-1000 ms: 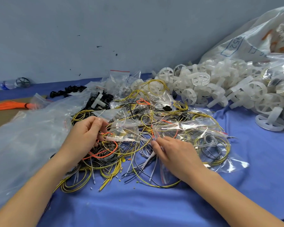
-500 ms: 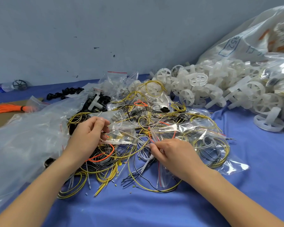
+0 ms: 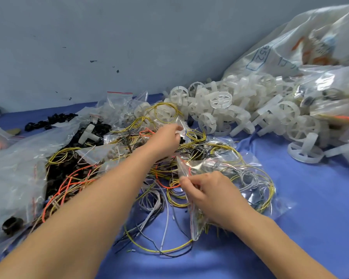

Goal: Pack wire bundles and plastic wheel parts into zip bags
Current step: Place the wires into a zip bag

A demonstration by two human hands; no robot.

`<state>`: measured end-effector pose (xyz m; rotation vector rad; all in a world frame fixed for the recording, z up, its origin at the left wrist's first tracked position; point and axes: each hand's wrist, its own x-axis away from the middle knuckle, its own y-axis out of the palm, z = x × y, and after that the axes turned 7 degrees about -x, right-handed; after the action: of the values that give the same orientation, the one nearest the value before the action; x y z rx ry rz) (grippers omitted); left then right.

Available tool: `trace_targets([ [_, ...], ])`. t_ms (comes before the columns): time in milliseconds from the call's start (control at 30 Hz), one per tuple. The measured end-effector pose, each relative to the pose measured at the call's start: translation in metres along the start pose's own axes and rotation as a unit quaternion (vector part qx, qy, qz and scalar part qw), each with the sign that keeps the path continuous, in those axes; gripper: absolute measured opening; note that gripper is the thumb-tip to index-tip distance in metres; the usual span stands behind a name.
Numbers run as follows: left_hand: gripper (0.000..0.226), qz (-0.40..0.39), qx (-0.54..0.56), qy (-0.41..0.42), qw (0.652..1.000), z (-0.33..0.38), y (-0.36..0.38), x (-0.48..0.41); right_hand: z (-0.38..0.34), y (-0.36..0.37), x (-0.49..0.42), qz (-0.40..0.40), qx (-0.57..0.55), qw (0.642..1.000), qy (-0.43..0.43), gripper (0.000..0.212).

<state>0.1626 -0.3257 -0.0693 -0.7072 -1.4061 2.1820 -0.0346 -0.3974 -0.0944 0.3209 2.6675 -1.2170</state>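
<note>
A blue cloth covers the work table where I sit, backed by a grey wall. At far right a big printed plastic sack leans against the wall, and a heap of white plastic wheels spills from below it across the cloth. On my left lies a large clear bag, slumped flat, with a black ring showing through its lower part. Between these spreads a tangle of loose wires in yellow, grey, black and orange, with small black parts scattered behind it and a clump of empty zip bags with red seal strips standing near the wall.

My hands are well apart. My right hand is near me, thumb and fingers pinching the red-striped mouth edge of a clear zip bag that already holds coils of yellow and grey wire and rests on the cloth just right of the tangle. My left hand is stretched out over the far side of the pile, fingers curled down among the yellow wires beside a small clear bag; motion blur there means I cannot tell whether it grips a wire, the bag, or nothing. One yellow wire loops out alone on the cloth nearest me.
</note>
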Motion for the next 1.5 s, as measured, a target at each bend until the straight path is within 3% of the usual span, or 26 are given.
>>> trace_targets([
  [133, 0.041, -0.048, -0.121, 0.005, 0.991, 0.005, 0.013, -0.026, 0.005, -0.007, -0.001, -0.021, -0.095, 0.995, -0.006, 0.048],
  [367, 0.028, -0.056, -0.151, 0.012, 0.987, -0.003, 0.006, -0.014, 0.007, -0.006, -0.002, -0.040, -0.195, 0.980, 0.010, 0.009],
  [500, 0.027, -0.073, -0.136, 0.049, 0.987, -0.011, -0.001, 0.008, 0.003, -0.009, 0.002, -0.037, -0.229, 0.973, 0.012, 0.032],
  [633, 0.025, -0.033, -0.123, 0.057, 0.990, -0.009, -0.008, 0.032, 0.002, -0.006, 0.005, -0.020, -0.213, 0.976, 0.032, 0.050],
  [700, 0.026, -0.004, -0.075, 0.039, 0.996, -0.007, -0.015, 0.048, 0.001, -0.003, 0.005, -0.018, -0.216, 0.976, 0.037, 0.048],
  [767, 0.030, 0.041, 0.064, -0.010, 0.997, -0.003, -0.026, 0.068, 0.000, -0.001, 0.004, -0.015, -0.221, 0.974, 0.036, 0.037],
  [867, 0.021, 0.070, 0.303, -0.040, 0.950, 0.006, -0.038, 0.112, 0.001, 0.003, 0.000, -0.030, -0.230, 0.971, 0.058, 0.025],
  [967, 0.020, 0.048, 0.369, -0.008, 0.928, 0.012, -0.036, 0.156, 0.003, 0.008, -0.006, -0.053, -0.231, 0.969, 0.072, 0.020],
  [1067, 0.014, 0.026, 0.330, 0.047, 0.943, 0.014, -0.034, 0.177, 0.004, 0.013, -0.009, -0.065, -0.239, 0.966, 0.070, 0.019],
  [1167, 0.012, -0.013, 0.181, 0.120, 0.976, 0.011, -0.033, 0.181, 0.003, 0.014, -0.012, -0.071, -0.239, 0.966, 0.067, 0.021],
  [1267, 0.014, -0.044, 0.083, 0.137, 0.986, 0.003, -0.029, 0.183, 0.003, 0.013, -0.014, -0.075, -0.294, 0.948, 0.093, 0.019],
  [1500, 0.023, 0.014, 0.056, 0.169, 0.984, -0.009, -0.031, 0.182, 0.004, 0.005, -0.012, -0.101, -0.401, 0.899, 0.146, 0.023],
])
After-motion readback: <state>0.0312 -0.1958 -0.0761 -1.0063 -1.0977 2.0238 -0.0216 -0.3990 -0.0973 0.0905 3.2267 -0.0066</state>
